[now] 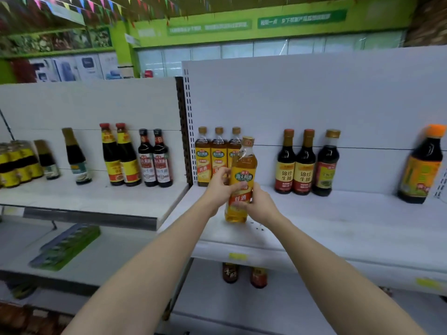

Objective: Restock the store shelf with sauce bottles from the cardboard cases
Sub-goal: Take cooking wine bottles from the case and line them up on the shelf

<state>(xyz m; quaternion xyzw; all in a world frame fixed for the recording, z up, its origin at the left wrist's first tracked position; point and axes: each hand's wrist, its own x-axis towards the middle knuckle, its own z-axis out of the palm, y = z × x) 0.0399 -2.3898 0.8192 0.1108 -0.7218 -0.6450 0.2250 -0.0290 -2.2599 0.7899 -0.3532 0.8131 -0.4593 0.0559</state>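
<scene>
A golden bottle (242, 165) with a yellow label and gold cap stands slightly tilted on the white shelf (338, 218), its base touching the board. My left hand (221, 186) grips its left side at label height. My right hand (257, 201) grips the lower right side. Three matching golden bottles (212, 158) stand in a row just behind it against the back panel. No cardboard case is in view.
Three dark soy bottles (306, 163) stand to the right, and a large dark bottle with an orange cap (423, 165) at the far right. The left shelf bay (92, 197) holds several dark sauce bottles. Two bottles (244, 274) sit on the lower shelf.
</scene>
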